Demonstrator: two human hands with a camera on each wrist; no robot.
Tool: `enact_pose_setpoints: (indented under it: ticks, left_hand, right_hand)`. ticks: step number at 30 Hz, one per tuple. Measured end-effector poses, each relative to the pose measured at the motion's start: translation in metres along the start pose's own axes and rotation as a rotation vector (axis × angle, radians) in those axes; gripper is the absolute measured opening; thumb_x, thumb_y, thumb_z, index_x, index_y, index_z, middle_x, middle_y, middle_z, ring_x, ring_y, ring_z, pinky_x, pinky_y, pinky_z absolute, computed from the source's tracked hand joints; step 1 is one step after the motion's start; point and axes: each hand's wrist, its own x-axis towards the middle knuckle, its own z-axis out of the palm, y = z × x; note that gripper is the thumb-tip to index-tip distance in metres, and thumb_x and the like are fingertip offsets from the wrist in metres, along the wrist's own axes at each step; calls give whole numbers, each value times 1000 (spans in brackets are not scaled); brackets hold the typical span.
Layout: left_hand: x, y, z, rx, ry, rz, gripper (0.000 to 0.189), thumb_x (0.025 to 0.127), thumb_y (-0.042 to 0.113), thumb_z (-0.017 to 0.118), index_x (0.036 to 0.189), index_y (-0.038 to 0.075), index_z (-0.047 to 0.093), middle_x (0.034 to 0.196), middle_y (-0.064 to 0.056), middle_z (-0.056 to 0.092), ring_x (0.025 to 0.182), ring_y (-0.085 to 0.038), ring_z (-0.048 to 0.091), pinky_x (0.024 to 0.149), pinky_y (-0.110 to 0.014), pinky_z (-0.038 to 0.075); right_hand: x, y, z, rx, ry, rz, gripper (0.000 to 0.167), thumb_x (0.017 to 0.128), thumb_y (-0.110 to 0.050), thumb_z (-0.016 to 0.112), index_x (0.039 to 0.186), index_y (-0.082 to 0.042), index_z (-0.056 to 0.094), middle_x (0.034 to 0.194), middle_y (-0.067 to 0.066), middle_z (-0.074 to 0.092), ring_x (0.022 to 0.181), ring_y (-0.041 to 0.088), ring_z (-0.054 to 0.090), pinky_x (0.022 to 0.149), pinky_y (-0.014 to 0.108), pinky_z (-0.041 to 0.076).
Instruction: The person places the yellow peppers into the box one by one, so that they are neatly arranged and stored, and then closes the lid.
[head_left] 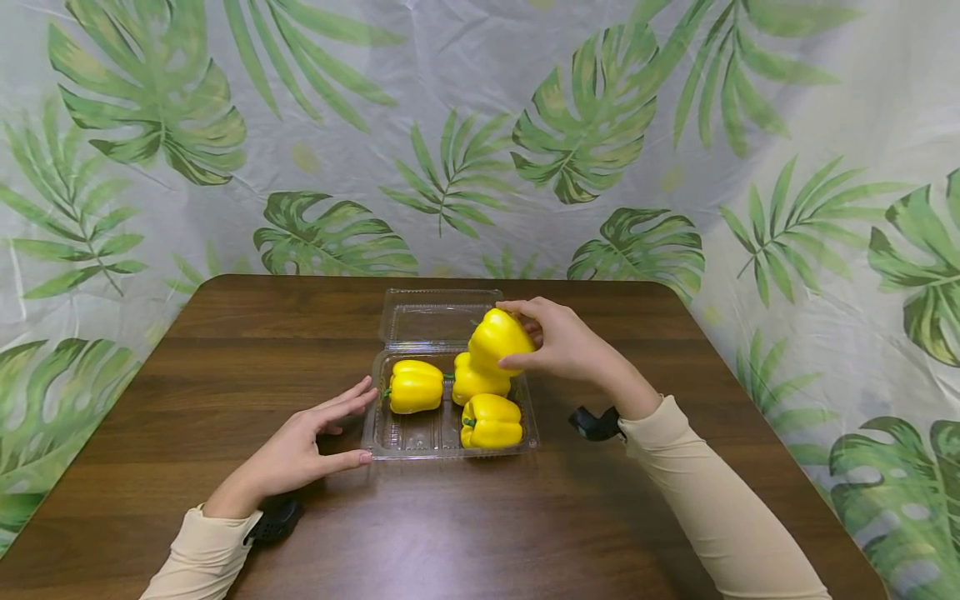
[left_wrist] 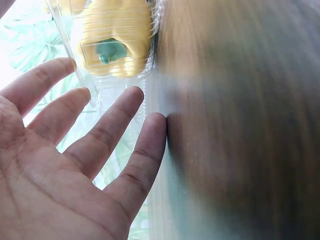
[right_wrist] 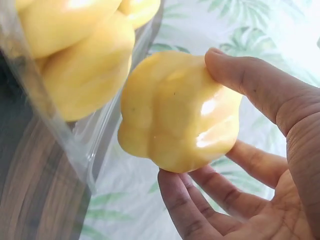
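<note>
My right hand [head_left: 562,337] grips a yellow bell pepper [head_left: 498,340] between thumb and fingers, above the back right of a clear plastic container [head_left: 405,435]. The right wrist view shows the lobed end of this bell pepper [right_wrist: 175,115], with the thumb over it and fingertips below. Inside the container lie a left bell pepper [head_left: 416,388], a back right one [head_left: 474,382] partly hidden by the held pepper, and a front right one [head_left: 492,422] with a green stem. My left hand [head_left: 300,446] has its fingers extended, fingertips right at the container's left rim.
The container's transparent lid [head_left: 435,323] is folded back on the far side. Everything stands on a dark brown wooden table [head_left: 270,358]. Behind the table's far edge hangs a leaf-patterned curtain [head_left: 465,75].
</note>
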Motion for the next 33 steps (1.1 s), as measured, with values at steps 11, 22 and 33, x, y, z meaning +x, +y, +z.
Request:
enact_pose_setpoints:
  ticks: [11, 22, 33]
  left_hand:
    - [-1, 1, 0, -2, 3, 5, 82, 91, 36, 88, 162, 16, 50, 174, -7, 39, 142, -26, 60, 100, -41, 63]
    - [0, 3, -1, -8, 3, 4, 82, 91, 36, 88, 161, 15, 51, 174, -6, 39, 144, -24, 58, 100, -42, 63]
    - [-1, 3, -1, 3, 6, 9, 82, 91, 35, 88, 161, 16, 51, 174, -7, 40, 145, -24, 57, 100, -41, 63]
  right_hand:
    - [0, -20, 14, -61, -80, -93, 82, 87, -29, 93, 158, -14, 55, 134, 12, 63, 109, 26, 64, 98, 45, 62]
    - [3, -40, 35, -103, -161, -169, 82, 86, -32, 93, 157, -15, 56, 137, 10, 64, 118, 24, 65, 103, 42, 62]
    - [9, -49, 55, -128, -211, -226, 84, 85, -35, 94, 157, -13, 56, 137, 11, 65, 118, 26, 66, 102, 43, 62]
